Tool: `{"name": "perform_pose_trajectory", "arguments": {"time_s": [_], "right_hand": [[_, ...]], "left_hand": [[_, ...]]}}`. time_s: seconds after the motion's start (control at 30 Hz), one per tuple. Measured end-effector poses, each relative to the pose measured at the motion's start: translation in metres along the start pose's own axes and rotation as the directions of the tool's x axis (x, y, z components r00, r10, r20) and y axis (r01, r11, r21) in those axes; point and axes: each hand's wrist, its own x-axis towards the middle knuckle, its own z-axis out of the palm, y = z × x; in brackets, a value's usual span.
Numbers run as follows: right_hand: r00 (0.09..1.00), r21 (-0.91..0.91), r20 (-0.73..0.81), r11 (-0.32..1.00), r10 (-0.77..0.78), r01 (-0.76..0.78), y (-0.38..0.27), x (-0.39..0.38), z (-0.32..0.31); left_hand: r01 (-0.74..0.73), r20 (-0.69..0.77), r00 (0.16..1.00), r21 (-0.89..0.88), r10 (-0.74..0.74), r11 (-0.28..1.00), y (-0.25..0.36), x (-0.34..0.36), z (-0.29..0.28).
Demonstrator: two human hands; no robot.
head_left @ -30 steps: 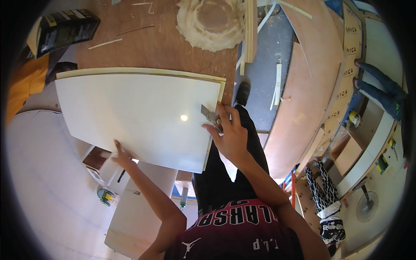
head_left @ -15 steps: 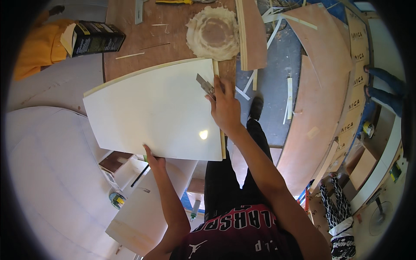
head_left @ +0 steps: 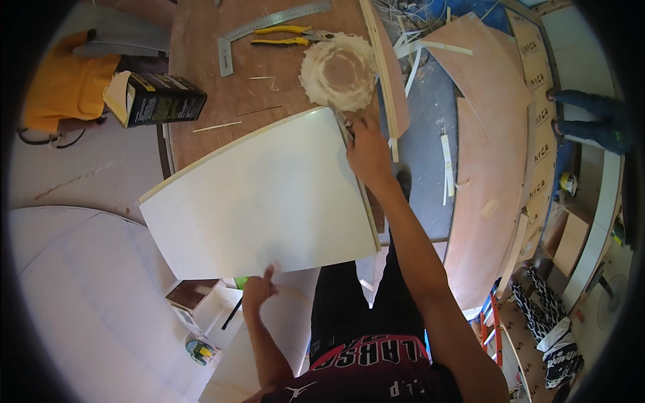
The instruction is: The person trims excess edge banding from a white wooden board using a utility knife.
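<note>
Right now we have a large white, smooth-faced panel in front of us, lying at a slant over the near end of a reddish-brown wooden worktop, with a pale yellowish edge showing along its far and right sides. Our right hand is at the panel's far right corner, its fingers closed around a small grey metal tool; most of that tool is hidden by the fingers. Our left hand is at the panel's near edge, one digit raised against the border; we cannot tell whether it is clamped on the panel or only touching it, since the fingertips are blurred.

Beyond the panel, near its far right corner, we see a round, cream-coloured, rough-rimmed patch on the worktop. Just beside it lie pliers with yellow-and-black handles, and next to these an L-shaped steel square. A thin pale wooden strip lies closer to the panel's far edge. At the worktop's left side we have a black box-shaped container, near a person in orange clothing. Well to our right are large pinkish-brown plywood sheets.
</note>
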Motion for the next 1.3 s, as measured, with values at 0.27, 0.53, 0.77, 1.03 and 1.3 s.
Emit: {"name": "perform_pose_trajectory", "arguments": {"time_s": [0.27, 0.53, 0.77, 1.03, 1.3], "right_hand": [[0.919, -0.172, -0.238, 0.945, -0.315, 0.280, -0.011, 0.096, 0.004], [0.902, -0.079, 0.148, 0.914, 0.405, -0.397, -0.053, -0.001, -0.044], [0.975, -0.360, 0.182, 0.932, 0.127, -0.054, -0.045, -0.004, -0.007], [0.962, -0.334, 0.256, 0.942, 0.097, -0.006, -0.033, 0.007, -0.004], [0.899, -0.313, 0.374, 0.943, 0.228, -0.109, -0.046, 0.024, -0.010]], "left_hand": [[-0.932, -0.003, 0.227, 0.290, 0.974, 0.218, 0.196, -0.024, 0.028], [-0.862, -0.016, -0.164, 0.488, 0.986, -0.136, 0.367, 0.008, 0.103], [-0.797, -0.211, 0.088, 0.571, 0.973, 0.197, 0.413, 0.015, 0.127], [-0.760, -0.264, 0.086, 0.606, 0.961, 0.234, 0.418, 0.009, 0.140], [-0.730, -0.276, 0.111, 0.630, 0.955, 0.266, 0.420, 0.010, 0.140]]}}
